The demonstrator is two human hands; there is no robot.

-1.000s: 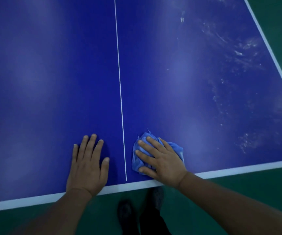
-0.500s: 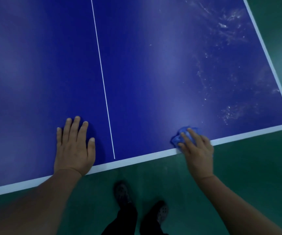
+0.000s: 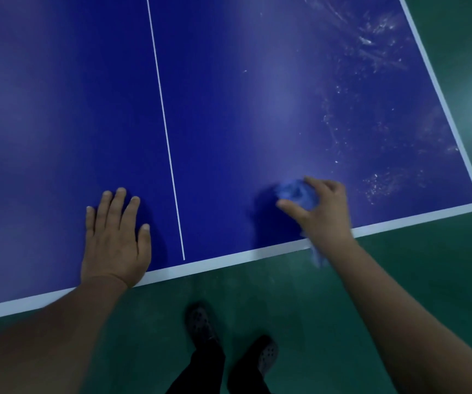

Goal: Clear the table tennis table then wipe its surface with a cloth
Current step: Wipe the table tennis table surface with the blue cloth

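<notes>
- Near the right corner of the table tennis table (image 3: 229,115), the right hand (image 3: 324,211) now holds the blue cloth (image 3: 296,193) bunched in curled fingers, thumb on one side and fingertips on the other; a second ago the same hand lay flat on the cloth just right of the white centre line (image 3: 163,129).
- Half a second ago the hand was at the near white edge stripe; it now sits a little further in over the blue surface, closer to the whitish smears (image 3: 382,186) by the corner.
- The cloth has gone from a spread pad to a crumpled wad, and a blurred tail of it hangs below the wrist, past the table edge; whether the wad touches the surface I cannot tell.
- My reading: the middle strip is done and the wiping is shifting towards the smeared right side, which looks untreated. No loose items show on the table.
- The wad itself has no clear long axis; taken with its tail, the cloth runs roughly from the far left down to the near right, tail end pointing off the table towards the person.
- The left hand (image 3: 115,237) lies flat on the table left of the centre line as before, fingers straight and close together, thumb out, bracing.
</notes>
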